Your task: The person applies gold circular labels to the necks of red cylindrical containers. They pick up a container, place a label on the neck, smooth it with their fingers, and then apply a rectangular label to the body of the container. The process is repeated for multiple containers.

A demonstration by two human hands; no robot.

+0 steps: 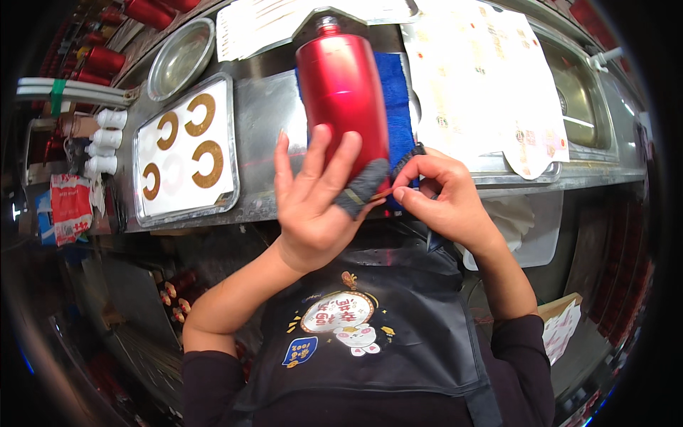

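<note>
A shiny red metallic bottle point(345, 92) lies on a blue cloth point(398, 107), its silver neck pointing away from me. My left hand point(316, 199) rests on the near left part of the bottle, fingers spread and stretched out. Its thumb wears a grey finger sleeve and reaches across the bottle's near end. Close by on the right, my right hand point(445, 199) is closed in a pinch, a dark sleeve on one finger. A thin brownish edge shows between the hands; what the right fingers hold is too small to make out.
To the left, a metal tray point(233, 142) carries several gold-brown horseshoe-shaped pieces point(208, 164) on white backing. Behind it stands a metal bowl point(181, 58). White printed sheets point(484, 92) cover the right side, beside a sink point(580, 92). Several small white bottles point(107, 139) stand far left.
</note>
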